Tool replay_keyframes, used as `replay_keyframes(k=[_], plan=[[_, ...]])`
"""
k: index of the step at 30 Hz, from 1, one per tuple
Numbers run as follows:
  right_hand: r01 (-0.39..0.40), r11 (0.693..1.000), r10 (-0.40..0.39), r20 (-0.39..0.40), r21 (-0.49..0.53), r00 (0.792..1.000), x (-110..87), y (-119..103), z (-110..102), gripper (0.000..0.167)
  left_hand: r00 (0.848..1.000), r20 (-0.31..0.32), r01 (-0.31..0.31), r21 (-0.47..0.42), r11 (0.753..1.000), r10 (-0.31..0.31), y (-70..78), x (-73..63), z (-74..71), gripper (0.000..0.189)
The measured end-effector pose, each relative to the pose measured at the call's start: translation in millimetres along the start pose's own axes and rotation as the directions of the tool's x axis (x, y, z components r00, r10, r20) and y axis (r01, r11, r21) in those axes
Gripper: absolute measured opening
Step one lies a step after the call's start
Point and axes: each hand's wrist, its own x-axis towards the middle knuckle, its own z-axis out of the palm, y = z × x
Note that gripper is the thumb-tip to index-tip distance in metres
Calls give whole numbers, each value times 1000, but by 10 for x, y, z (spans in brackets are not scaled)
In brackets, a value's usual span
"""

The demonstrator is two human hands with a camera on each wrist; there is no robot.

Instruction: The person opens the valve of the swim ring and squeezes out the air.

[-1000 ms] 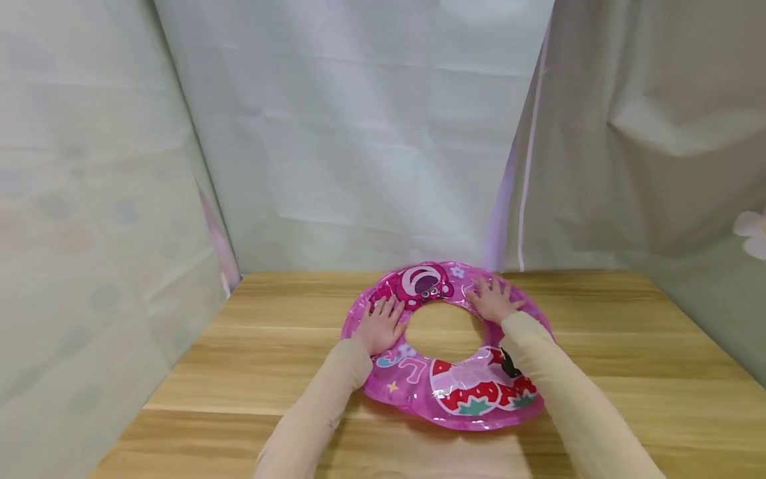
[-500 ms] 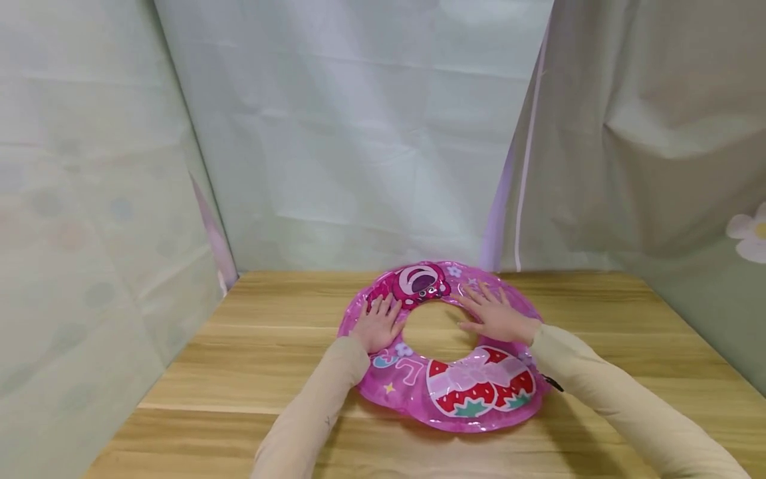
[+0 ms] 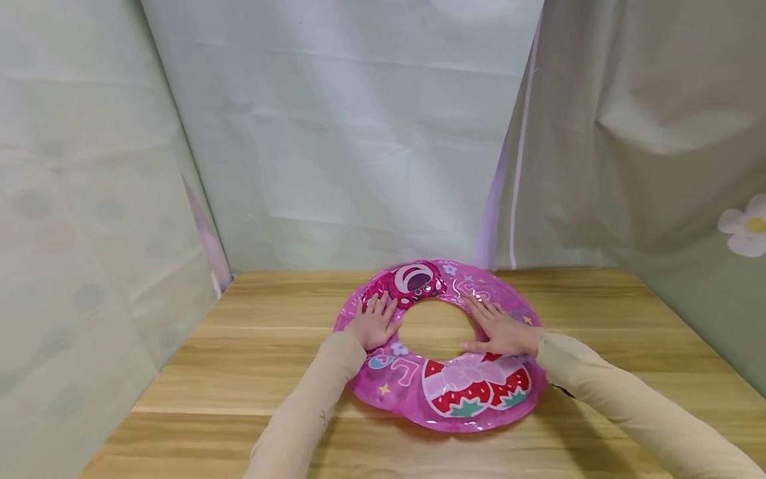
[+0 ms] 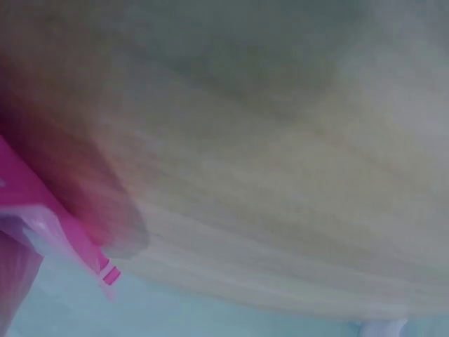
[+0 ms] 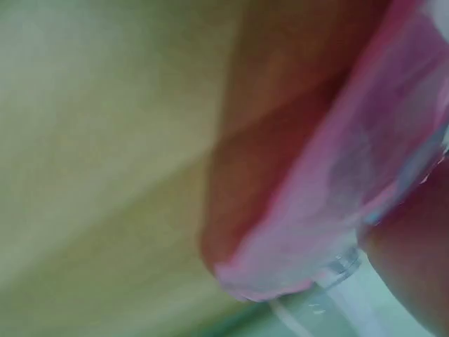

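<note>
A pink inflatable swim ring (image 3: pixel 413 412) with a bear face, strawberries and small flowers printed on it lies on the wooden table. On its left side rests my left hand (image 3: pixel 374 322), fingers spread and pointing away from me. My right hand (image 3: pixel 505 331) lies flat across the ring's right side, its thumb over the centre hole. In the left wrist view the ring's edge (image 4: pixel 66 235) shows at the lower left, seamed and pointed. The right wrist view shows the shiny pink edge (image 5: pixel 302 232) beside part of the hand (image 5: pixel 414 253).
Wooden tabletop (image 3: pixel 251 359) surrounds the ring. Pale sheets hang behind it (image 3: pixel 359 133) and along both sides, the right one (image 3: pixel 658 133) with a white flower print. A thin black strip (image 3: pixel 562 391) sticks out near the right sleeve.
My right hand has turned and come down toward the ring's right side, uncovering lettering at the upper right. My left hand keeps its place on the ring. The head view has shifted slightly.
</note>
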Motion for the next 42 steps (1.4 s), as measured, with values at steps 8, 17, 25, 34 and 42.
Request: replay_keyframes(k=[8, 17, 25, 34, 42], plan=[[-64, 998, 61, 90, 28, 994, -36, 144, 147, 97, 999, 31, -23, -34, 999, 24, 44, -17, -16, 62], [-104, 993, 109, 111, -47, 988, 55, 183, 127, 102, 1000, 11, -15, -153, 988, 17, 3, 49, -123, 65], [-112, 993, 116, 111, -34, 987, 109, 167, 170, 103, 993, -98, -92, -337, 937, 63, -214, -76, -312, 93], [-104, 992, 110, 109, -66, 988, 134, 163, 210, 103, 994, 88, -46, -201, 978, 64, -261, -292, -461, 117], [-92, 994, 96, 89, -53, 991, 114, 148, 205, 102, 961, 275, 106, -263, 959, -31, -241, -345, -476, 118]])
